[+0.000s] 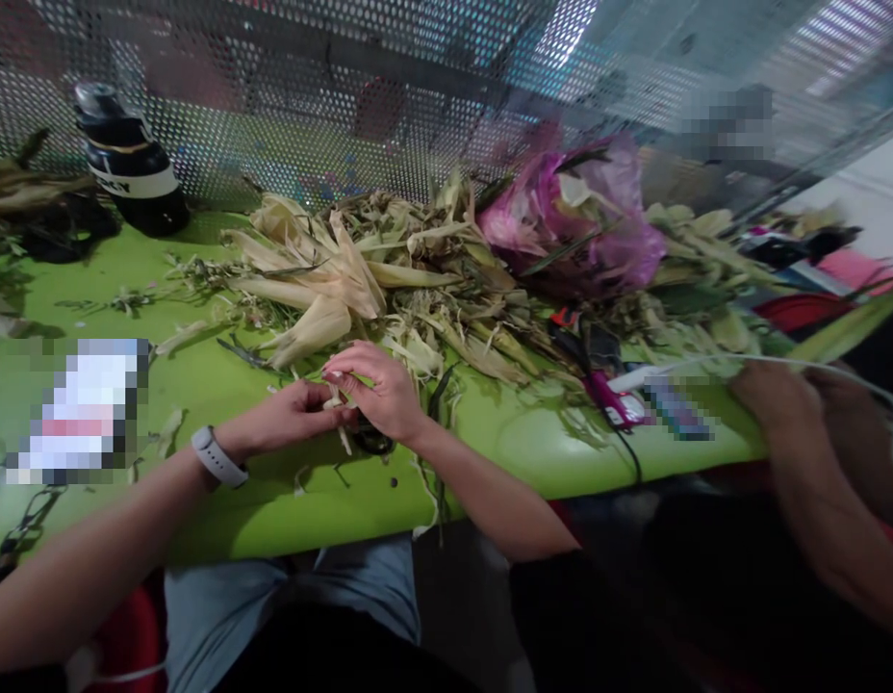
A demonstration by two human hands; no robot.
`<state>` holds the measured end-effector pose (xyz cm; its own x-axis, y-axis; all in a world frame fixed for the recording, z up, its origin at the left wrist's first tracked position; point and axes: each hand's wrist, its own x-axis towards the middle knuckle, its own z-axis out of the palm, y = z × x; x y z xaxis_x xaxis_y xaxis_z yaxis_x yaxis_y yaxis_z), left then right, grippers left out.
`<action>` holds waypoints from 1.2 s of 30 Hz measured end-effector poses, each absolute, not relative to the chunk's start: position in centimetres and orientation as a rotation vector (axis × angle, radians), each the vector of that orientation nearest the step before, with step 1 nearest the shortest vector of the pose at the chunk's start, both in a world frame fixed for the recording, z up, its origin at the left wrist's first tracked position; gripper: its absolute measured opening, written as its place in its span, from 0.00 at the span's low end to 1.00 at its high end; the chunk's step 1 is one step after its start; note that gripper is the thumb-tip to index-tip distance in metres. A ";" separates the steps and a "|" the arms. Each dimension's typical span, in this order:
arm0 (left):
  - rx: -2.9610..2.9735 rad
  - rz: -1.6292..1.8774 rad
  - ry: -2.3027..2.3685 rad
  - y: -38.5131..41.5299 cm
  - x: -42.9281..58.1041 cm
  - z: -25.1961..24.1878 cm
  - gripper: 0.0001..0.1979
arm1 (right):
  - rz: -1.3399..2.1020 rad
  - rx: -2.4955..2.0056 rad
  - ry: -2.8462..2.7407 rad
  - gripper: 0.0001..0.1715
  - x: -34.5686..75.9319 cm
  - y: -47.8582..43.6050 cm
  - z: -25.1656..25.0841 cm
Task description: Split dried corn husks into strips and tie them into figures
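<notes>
Over the green tabletop (273,520), my two hands meet near the middle of the view. A narrow pale strip of what looks like corn husk (344,438) sticks out below the fingers. My left hand (298,416), with a white watch band on its wrist, pinches this strip. Just above it, my right hand (385,390) has its thumb and fingers closed at the strip's upper end. A dark round loop (374,441) lies partly hidden under my right hand. Behind the hands spreads a heap of dry corn husks (331,269).
A dark bottle (136,173) stands at the back left, before a perforated metal screen (288,115). Left lies a phone (86,404). A pink plastic bag (562,221) sits among the husks. Right are a pink device (616,399), a cable, and another person's arm (800,443).
</notes>
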<state>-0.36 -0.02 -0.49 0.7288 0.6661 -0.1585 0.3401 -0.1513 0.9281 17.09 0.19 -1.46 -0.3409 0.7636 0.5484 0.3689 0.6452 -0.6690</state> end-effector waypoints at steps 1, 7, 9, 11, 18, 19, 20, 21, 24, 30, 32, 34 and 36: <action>1.733 0.334 0.804 0.0 -0.3 -0.5 0.20 | 0.548 -0.900 -1.961 0.10 17.1 0.2 -1.4; 1.533 0.492 0.942 0.3 -0.5 0.0 0.20 | 0.334 -1.087 -1.663 0.13 18.6 -0.1 0.9; 1.482 0.598 0.972 0.5 -0.7 0.3 0.20 | 0.482 -1.153 -1.752 0.17 19.2 -0.4 1.4; 1.465 0.652 0.965 0.6 -0.8 0.4 0.19 | 0.811 -1.165 -1.952 0.18 19.3 -0.6 1.5; 1.512 0.634 0.954 0.9 -1.3 0.6 0.18 | 1.318 -1.093 -1.951 0.13 18.5 -0.3 0.3; 1.518 0.619 0.962 0.9 -1.4 0.7 0.18 | 1.308 -1.091 -1.971 0.13 18.6 -0.2 0.3; 1.522 0.607 0.971 0.9 -1.5 0.8 0.18 | 1.282 -1.093 -2.002 0.13 18.7 -0.2 0.4; 1.525 0.600 0.982 0.9 -1.5 0.9 0.18 | 1.254 -1.097 -2.038 0.13 18.8 -0.1 0.5; 1.527 0.598 0.998 1.0 -1.8 1.0 0.18 | 1.228 -1.098 -2.105 0.13 19.2 0.1 0.8; 1.501 0.640 0.946 1.3 -2.1 0.5 0.17 | 1.231 -1.131 -2.079 0.12 19.4 0.3 0.7; 1.448 0.632 0.909 1.3 -2.0 0.3 0.16 | 1.206 -1.138 -2.074 0.11 19.4 0.4 0.6; 1.404 0.616 0.881 1.4 -1.9 0.2 0.16 | 1.174 -1.139 -2.090 0.10 19.5 0.5 0.5; 1.389 0.615 0.888 1.4 -1.9 0.2 0.16 | 1.144 -1.131 -2.133 0.10 19.7 0.7 0.6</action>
